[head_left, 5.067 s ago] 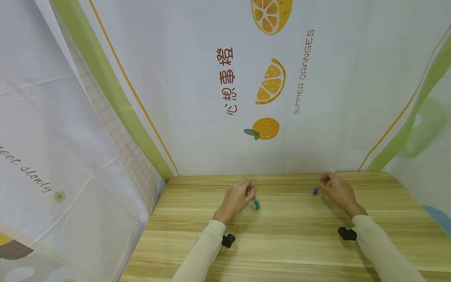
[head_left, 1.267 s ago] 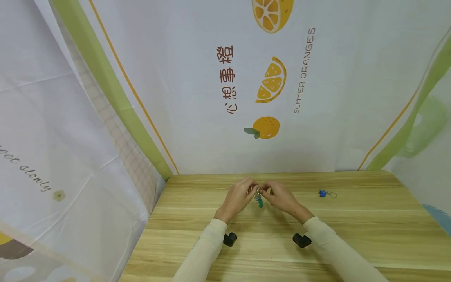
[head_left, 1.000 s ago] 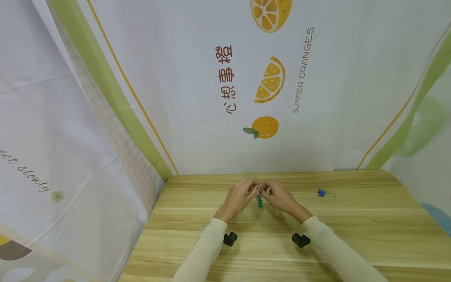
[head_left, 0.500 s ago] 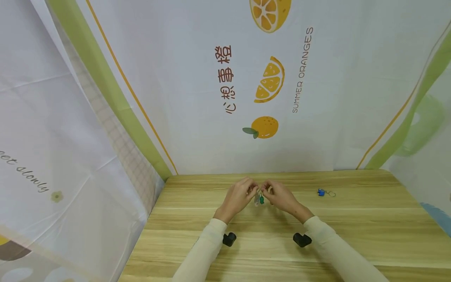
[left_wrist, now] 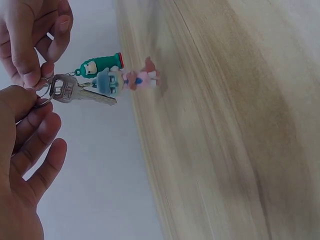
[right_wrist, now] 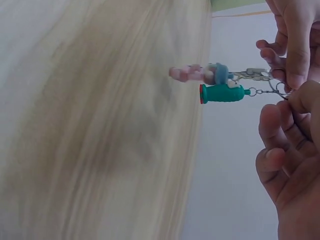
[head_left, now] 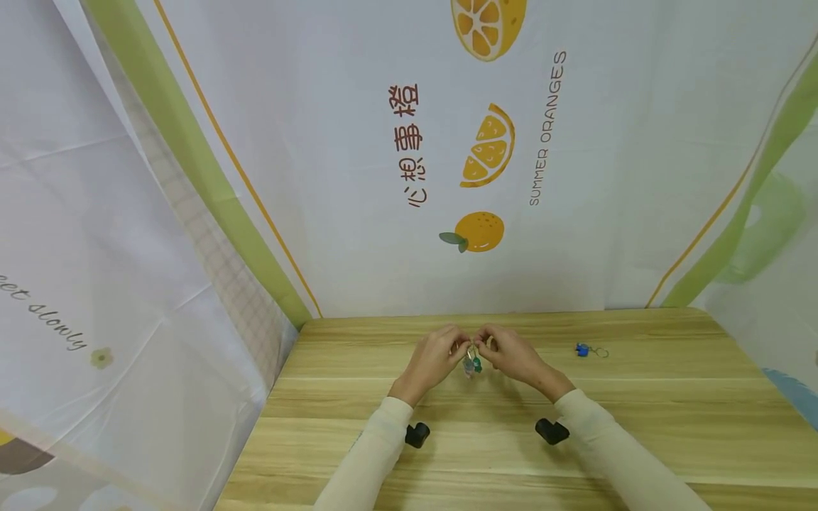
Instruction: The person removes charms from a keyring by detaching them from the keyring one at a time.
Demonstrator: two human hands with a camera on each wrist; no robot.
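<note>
Both hands meet over the back middle of the table. My left hand (head_left: 429, 360) pinches a metal key ring (left_wrist: 44, 101) between thumb and index finger. Right against those fingertips, my right hand (head_left: 516, 360) pinches the same ring from the other side. From the ring hang a silver key (left_wrist: 64, 89), a green figure charm (right_wrist: 220, 93) on a short chain, and a pink figure charm (left_wrist: 144, 80) with a blue hat. The fingertips hide part of the ring. Off to the right lies a small blue charm (head_left: 582, 350) with its own ring.
The wood-grain table (head_left: 486, 454) ends at a white printed cloth (head_left: 358, 213) hanging behind it. More cloth (head_left: 128, 213) hangs on the left side. A black wrist-worn piece (head_left: 418, 435) shows under the left forearm, another (head_left: 552, 431) under the right.
The right hand has let go of the blue charm on the table and moved left to the key ring beside the left hand. Lately the hanging charms have swung and spread slightly.
</note>
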